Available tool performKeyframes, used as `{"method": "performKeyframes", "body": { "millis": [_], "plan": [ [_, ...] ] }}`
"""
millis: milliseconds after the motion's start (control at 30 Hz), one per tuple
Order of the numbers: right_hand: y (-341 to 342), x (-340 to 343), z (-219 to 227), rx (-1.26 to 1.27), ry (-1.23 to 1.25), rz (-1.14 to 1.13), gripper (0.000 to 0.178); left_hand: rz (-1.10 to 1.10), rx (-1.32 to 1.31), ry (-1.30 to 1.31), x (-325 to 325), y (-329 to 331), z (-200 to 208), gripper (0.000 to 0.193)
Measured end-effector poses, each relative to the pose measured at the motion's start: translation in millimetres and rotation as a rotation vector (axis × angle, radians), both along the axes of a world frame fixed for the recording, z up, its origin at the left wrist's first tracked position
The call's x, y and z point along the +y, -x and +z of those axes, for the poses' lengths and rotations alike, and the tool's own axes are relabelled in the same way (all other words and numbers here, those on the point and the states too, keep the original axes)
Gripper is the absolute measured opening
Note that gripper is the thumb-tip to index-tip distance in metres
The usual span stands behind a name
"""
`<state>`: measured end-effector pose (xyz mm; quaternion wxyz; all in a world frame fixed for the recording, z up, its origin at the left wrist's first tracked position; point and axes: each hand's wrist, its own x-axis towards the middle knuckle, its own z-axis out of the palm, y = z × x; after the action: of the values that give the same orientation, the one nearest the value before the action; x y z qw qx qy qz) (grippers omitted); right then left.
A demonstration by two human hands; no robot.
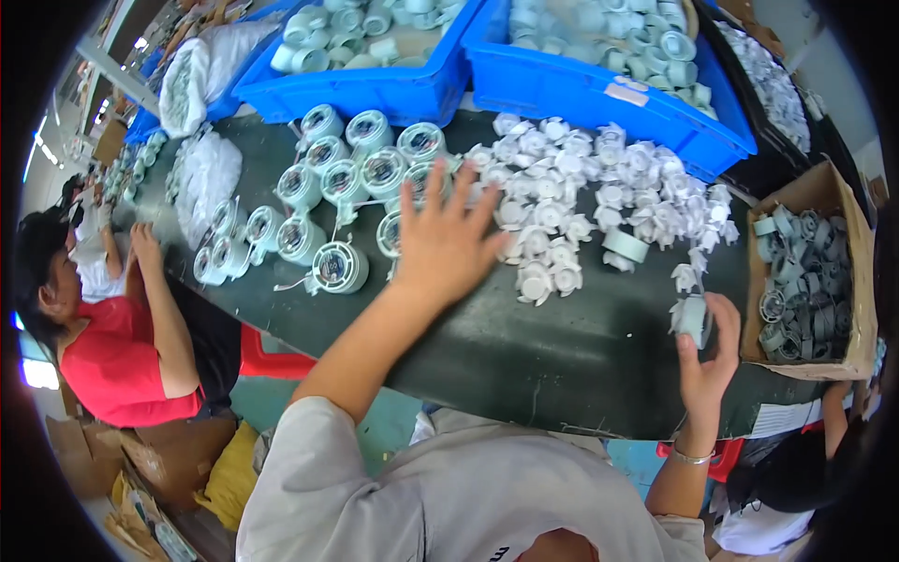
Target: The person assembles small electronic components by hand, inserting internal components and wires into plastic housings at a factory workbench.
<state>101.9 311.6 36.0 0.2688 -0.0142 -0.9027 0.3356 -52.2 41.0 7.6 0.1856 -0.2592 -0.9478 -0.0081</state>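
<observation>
My left hand (442, 242) reaches across the dark green tabletop with its fingers spread. Its fingertips lie over a group of pale green round motor housings (340, 268), several with thin wires. Whether they touch one is hard to tell. To the right of that hand is a heap of small white fan wheels (541, 214). My right hand (712, 361) grips a pale green round housing (693, 320) between thumb and fingers, near the table's right side. White blades show at the left of this housing. Another pale green housing (626, 245) rests on its side among the fan wheels.
Two blue bins (599, 101) of pale green housings stand along the far side. A cardboard box (813, 367) of grey-green round parts is at the right. Clear plastic bags (208, 178) lie at the left. A person in red (117, 351) sits at the left; another person is at lower right.
</observation>
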Motion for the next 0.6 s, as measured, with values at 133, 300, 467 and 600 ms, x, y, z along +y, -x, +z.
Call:
{"method": "performKeyframes", "body": {
  "millis": [133,300,467,600],
  "plan": [
    [-2,-1,-5,-0.017,0.065,0.022,0.04,0.15,-0.013,0.101,-29,31,-23,0.044],
    [-15,12,-13,0.007,0.575,0.06,0.048,0.154,0.133,0.036,-43,46,-5,0.041],
    [1,21,-17,0.042,1.085,0.015,0.056,-0.337,0.215,-0.406,30,105,74,0.027],
    [24,20,-13,0.029,1.142,0.003,0.065,-0.536,0.03,-0.086,103,219,95,0.031]
  ]
}}
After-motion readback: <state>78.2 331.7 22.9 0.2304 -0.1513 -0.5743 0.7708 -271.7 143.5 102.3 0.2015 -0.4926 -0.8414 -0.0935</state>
